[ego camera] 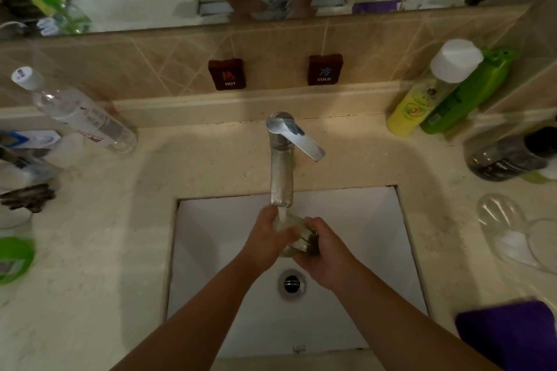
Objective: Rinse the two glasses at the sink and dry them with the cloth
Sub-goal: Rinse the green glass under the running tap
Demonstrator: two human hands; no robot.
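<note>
A clear glass point(297, 235) is held under the tap point(281, 178) over the white sink point(217, 229), with water running from the spout onto it. My left hand point(266, 242) grips its left side and my right hand point(327, 253) wraps its right side and base. A second clear glass point(500, 220) lies on its side on the counter at the right. The purple cloth point(512, 334) sits folded at the counter's front right corner.
The tap lever point(304, 137) points right. Yellow and green bottles point(437, 93) and a dark jar point(512, 156) stand at the back right. A clear bottle point(81, 114) and toiletries crowd the left counter. The drain point(291, 283) lies below my hands.
</note>
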